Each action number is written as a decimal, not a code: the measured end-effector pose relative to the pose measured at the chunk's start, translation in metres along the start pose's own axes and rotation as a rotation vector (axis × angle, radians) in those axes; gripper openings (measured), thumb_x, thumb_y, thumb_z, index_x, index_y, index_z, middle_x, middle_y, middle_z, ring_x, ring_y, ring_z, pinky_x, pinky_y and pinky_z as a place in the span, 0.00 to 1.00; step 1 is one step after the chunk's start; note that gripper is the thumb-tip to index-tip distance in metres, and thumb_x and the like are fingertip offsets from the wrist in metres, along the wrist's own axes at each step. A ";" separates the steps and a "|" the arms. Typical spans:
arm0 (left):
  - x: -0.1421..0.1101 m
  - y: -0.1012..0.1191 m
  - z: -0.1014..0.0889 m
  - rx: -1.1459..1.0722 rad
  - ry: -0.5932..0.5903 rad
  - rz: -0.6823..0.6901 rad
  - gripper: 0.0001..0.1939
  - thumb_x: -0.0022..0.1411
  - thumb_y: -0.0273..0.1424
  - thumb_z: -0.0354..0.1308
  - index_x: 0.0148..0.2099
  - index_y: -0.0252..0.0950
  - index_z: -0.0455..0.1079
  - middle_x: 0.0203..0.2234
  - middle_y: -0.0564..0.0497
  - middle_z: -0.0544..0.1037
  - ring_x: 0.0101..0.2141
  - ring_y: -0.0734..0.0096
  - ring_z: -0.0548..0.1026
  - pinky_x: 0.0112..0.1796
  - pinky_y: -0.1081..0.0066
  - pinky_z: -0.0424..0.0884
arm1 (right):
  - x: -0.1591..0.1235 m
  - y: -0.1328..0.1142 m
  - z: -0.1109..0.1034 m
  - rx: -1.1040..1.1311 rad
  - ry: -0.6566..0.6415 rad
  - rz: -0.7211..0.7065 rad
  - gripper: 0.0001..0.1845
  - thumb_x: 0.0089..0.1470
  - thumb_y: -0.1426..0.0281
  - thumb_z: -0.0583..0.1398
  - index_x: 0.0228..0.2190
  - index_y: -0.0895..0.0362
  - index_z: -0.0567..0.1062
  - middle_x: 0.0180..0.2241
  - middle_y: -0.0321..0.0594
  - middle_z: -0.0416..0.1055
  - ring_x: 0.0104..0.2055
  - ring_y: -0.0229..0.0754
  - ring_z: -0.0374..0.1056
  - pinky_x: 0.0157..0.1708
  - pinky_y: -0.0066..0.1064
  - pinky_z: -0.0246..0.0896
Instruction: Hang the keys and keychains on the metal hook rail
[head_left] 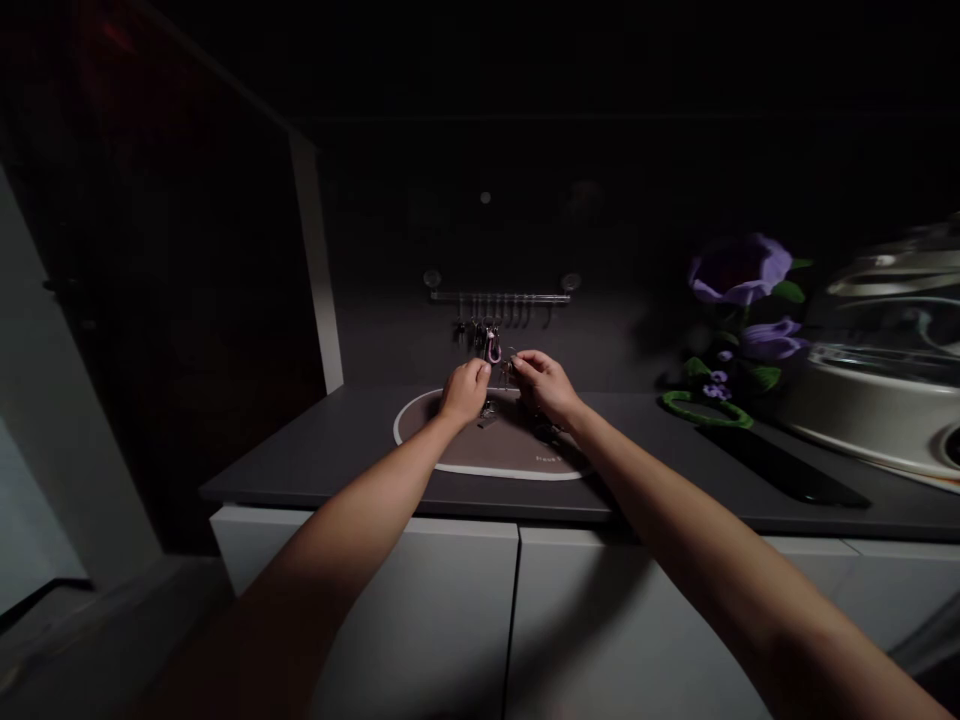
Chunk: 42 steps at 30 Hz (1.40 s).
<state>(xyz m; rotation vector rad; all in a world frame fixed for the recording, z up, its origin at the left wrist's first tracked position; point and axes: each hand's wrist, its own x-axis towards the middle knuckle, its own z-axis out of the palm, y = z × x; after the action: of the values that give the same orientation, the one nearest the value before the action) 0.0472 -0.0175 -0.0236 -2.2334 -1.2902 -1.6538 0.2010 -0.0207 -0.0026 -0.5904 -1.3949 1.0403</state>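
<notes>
My left hand (466,390) is closed, thumb uppermost, just below a rail of hooks; what its fingers grip is hidden. Right beside it, a pinkish-purple carabiner (493,346) hangs under the hooks. Thumb and fingers of my right hand (546,384) pinch a thin key ring (511,352), with small metal keys (506,375) dangling towards the left hand. Several more metal keys (487,415) show below and between the hands, over a brown oval mat (480,455) with a pale rim. Dark small items under the right hand are hard to make out.
A clear hook rail (500,298) is fixed to the dark back wall, with more keys (460,332) on its left hooks. To the right are purple crocheted flowers (742,270), a black flat slab (784,465) and a large cream appliance (877,400). White cabinet doors (420,600) lie below the counter.
</notes>
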 end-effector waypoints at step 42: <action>0.004 -0.024 0.011 0.140 -0.080 -0.129 0.15 0.62 0.32 0.42 0.30 0.36 0.67 0.27 0.46 0.74 0.32 0.67 0.70 0.33 0.70 0.60 | 0.115 0.023 0.007 0.012 0.444 0.090 0.05 0.46 0.78 0.56 0.23 0.58 0.67 0.15 0.31 0.62 0.17 0.32 0.60 0.18 0.25 0.61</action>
<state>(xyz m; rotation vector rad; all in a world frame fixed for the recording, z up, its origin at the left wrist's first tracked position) 0.0402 0.0058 -0.0349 -2.1973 -1.5475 -1.4744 0.1732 0.0863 0.0368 -0.8256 -0.9789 0.9177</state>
